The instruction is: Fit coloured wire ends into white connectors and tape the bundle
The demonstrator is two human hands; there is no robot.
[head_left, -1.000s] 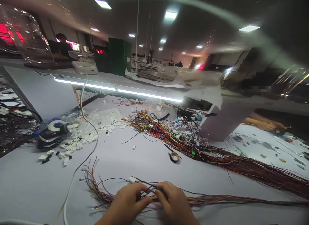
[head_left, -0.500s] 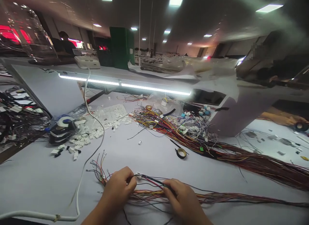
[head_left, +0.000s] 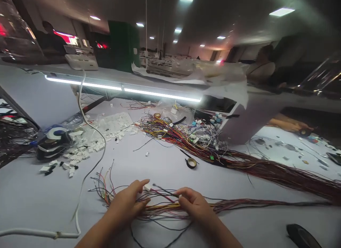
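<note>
In front of me lies a loose wire bundle (head_left: 234, 204) of black, red and yellow strands, its stripped or terminal-tipped ends fanning out on the left. My left hand (head_left: 128, 201) is over the bundle near that fan, thumb and forefinger spread apart. Just beyond its fingertips is a white connector (head_left: 147, 187). My right hand (head_left: 195, 207) pinches a black wire (head_left: 165, 190), whose free tip points left towards the connector. Other strands pass beneath both hands, and the right palm hides part of the bundle.
Behind lie a black tape roll (head_left: 191, 163), a thick wire harness (head_left: 255, 166) and scattered white connectors (head_left: 80, 155). A white cable (head_left: 102, 148) crosses on the left. At right, a co-worker's hand (head_left: 290, 125) shows beyond a divider. A black object (head_left: 303, 235) lies front right.
My left thumb and forefinger have parted and let go of the black wire, while my right hand keeps its pinch. The whole scene has shifted left in view, and a black object appears front right.
</note>
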